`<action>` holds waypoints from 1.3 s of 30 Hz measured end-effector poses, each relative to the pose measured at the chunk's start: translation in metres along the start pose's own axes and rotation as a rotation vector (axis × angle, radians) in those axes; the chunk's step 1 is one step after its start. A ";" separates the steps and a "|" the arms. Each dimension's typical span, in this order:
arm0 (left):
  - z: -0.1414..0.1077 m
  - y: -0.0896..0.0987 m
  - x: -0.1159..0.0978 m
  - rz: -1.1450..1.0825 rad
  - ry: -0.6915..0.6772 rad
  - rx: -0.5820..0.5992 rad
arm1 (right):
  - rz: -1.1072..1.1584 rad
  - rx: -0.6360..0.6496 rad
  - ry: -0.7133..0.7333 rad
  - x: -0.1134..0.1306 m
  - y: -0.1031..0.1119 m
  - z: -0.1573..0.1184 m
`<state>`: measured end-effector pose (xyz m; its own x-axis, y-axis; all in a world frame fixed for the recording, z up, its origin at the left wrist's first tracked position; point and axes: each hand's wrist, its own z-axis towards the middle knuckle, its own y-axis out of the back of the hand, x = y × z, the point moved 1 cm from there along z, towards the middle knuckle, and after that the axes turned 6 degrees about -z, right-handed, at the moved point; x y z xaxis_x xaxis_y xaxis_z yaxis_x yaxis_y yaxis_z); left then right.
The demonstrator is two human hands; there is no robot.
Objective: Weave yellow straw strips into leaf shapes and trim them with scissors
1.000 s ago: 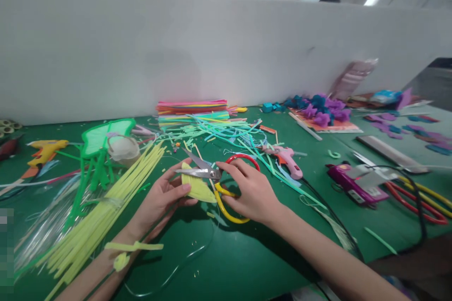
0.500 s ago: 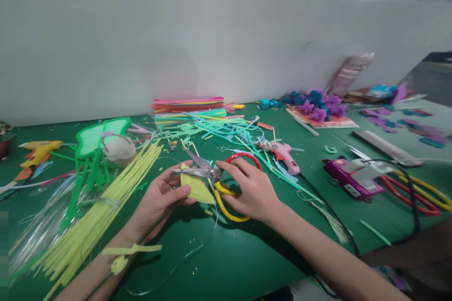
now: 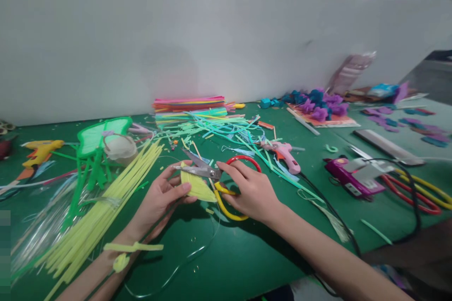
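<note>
My left hand [image 3: 168,194] pinches a flat, pointed yellow piece [image 3: 198,187] that looks like pressed pipe cleaners, with thumb in front and fingers behind. In my right hand [image 3: 252,189] is a pair of scissors [image 3: 211,173] with one red and one yellow handle loop. The scissors' blades are spread and point left; the lower blade lies across the upper part of the yellow piece. A yellow strip twisted into a band [image 3: 134,247] shows at my left wrist. A bundle of yellow pipe cleaners [image 3: 102,211] lies beside my left forearm.
Cut blue-green strips [image 3: 226,124] heap behind my hands. A pink glue gun [image 3: 287,156] lies to the right, a yellow one [image 3: 40,151] far left. Further right are a magenta device [image 3: 353,181] with a cord and other scissors [image 3: 420,193]. A white partition [image 3: 219,42] stands behind.
Both hands, the scissors and the yellow piece hold nearly the same position. The view has shifted very slightly.
</note>
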<state>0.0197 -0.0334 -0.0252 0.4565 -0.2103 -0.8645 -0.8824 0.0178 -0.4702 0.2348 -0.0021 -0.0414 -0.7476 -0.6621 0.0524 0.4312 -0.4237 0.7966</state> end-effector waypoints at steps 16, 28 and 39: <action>0.001 0.000 0.001 0.091 -0.048 -0.013 | 0.217 0.122 -0.110 -0.001 0.002 -0.002; 0.000 0.001 -0.001 0.102 -0.051 -0.025 | 0.226 0.120 -0.092 -0.007 0.003 0.000; 0.000 -0.001 -0.001 0.080 0.003 0.033 | -0.014 0.024 -0.018 -0.004 0.004 -0.001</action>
<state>0.0199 -0.0334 -0.0244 0.3845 -0.2094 -0.8990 -0.9116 0.0670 -0.4055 0.2399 -0.0012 -0.0390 -0.7623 -0.6451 0.0519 0.4085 -0.4174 0.8117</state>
